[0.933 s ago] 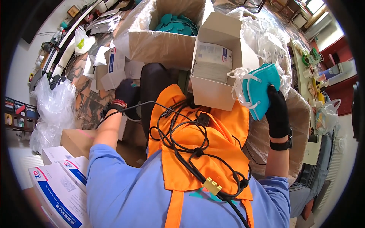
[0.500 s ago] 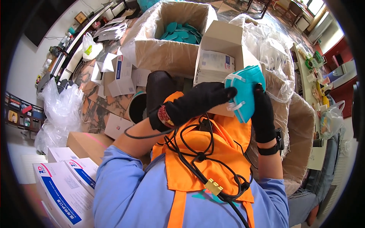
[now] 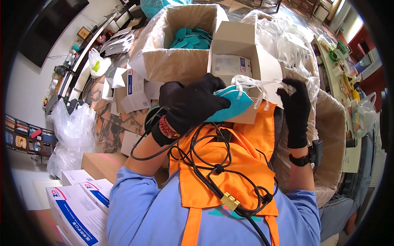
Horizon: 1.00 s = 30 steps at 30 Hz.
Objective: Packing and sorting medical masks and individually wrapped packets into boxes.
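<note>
My left hand (image 3: 195,102), in a black glove with a red bead bracelet at the wrist, grips a few stacked teal face masks (image 3: 238,105) in front of my chest. White elastic straps (image 3: 248,83) run from the masks toward the right. Their far end is pinched between the thumb and fingers of my right hand (image 3: 298,108), also black-gloved, and they look stretched out. Just beyond the masks stands an open white box (image 3: 234,37) with flat printed packets (image 3: 230,67) inside.
Beyond it, a plastic-lined carton (image 3: 172,61) holds loose teal pieces (image 3: 191,39). Clear plastic bags (image 3: 287,45) fill another carton at right. Printed white boxes (image 3: 76,213) are stacked at lower left. A black cable (image 3: 205,176) hangs over my orange apron (image 3: 230,188).
The masks have moved left and tilted flatter, now held by my left hand. My right hand has let go of their body and moved right, drawing the straps out.
</note>
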Tool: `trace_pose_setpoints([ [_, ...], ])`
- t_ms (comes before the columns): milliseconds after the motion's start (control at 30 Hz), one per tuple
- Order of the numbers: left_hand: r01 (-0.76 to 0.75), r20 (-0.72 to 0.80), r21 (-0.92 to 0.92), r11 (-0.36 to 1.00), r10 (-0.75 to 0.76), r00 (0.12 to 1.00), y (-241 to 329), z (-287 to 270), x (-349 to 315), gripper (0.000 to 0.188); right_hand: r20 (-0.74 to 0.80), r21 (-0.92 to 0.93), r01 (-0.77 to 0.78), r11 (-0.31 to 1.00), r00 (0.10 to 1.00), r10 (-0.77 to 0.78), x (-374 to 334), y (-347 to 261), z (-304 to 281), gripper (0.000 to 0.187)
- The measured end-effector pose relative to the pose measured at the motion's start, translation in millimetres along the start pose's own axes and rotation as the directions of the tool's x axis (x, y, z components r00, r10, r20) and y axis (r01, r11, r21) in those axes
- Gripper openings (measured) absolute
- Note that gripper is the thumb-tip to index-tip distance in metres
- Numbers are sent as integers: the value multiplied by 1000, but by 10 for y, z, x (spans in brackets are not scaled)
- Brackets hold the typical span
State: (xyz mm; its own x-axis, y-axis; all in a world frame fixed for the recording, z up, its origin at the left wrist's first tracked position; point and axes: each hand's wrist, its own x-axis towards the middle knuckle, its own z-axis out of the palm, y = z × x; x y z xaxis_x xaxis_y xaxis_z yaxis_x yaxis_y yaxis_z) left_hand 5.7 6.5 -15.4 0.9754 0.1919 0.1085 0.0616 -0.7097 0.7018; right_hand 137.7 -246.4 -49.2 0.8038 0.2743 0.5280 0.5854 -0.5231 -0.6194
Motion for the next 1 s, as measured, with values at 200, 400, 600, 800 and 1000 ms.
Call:
trace_pose_setpoints([
  [200,-189,64,-99,977,196,979,139,116,-21,39,433,352,226,908,821,-372,-22,-900,-59,57],
  [400,-285,134,-167,944,308,942,-50,70,-15,39,648,244,149,958,710,-275,-47,-596,43,52],
  [600,78,359,-383,920,70,931,113,15,-41,36,649,531,-244,812,733,-204,-196,-503,129,35],
  [800,-410,132,292,864,388,912,215,59,-95,21,652,370,-211,905,752,-92,-219,-566,221,21],
  [1000,-311,-138,512,801,434,890,222,358,-3,13,352,596,-107,796,926,-139,-350,-597,471,17],
])
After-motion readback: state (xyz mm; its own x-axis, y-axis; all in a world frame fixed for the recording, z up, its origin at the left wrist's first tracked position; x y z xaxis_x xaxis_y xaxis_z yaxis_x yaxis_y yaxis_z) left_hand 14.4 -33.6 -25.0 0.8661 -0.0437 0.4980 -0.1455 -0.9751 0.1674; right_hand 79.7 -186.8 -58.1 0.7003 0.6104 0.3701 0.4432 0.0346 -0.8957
